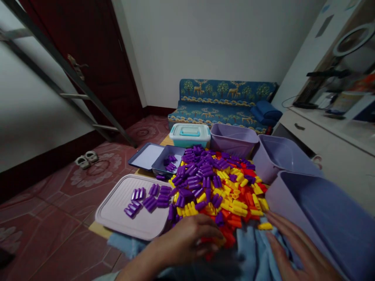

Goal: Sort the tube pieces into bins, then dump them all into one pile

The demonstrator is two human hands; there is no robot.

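A heap of small ribbed plastic pieces covers the middle of the table: purple pieces (196, 171), yellow pieces (234, 201) and red pieces (249, 197). At the heap's near edge my left hand (191, 236) has its fingers curled down over red pieces, some showing between fingers and thumb; its fingertips are partly hidden. My right hand (301, 248) lies with fingers stretched out over a light blue cloth (252, 249), close to a single yellow piece (265, 226). Several purple clusters lie on a pale lid (117, 212) at the left.
Behind the lid, an open dark box (159, 167) holds a few purple pieces. A lidded white-and-turquoise box (190, 136) stands at the back. Purple bins (234, 136) line the back and right, one bin (272, 191) beside my right hand. Beyond are a patterned sofa (216, 109) and ladder (102, 113).
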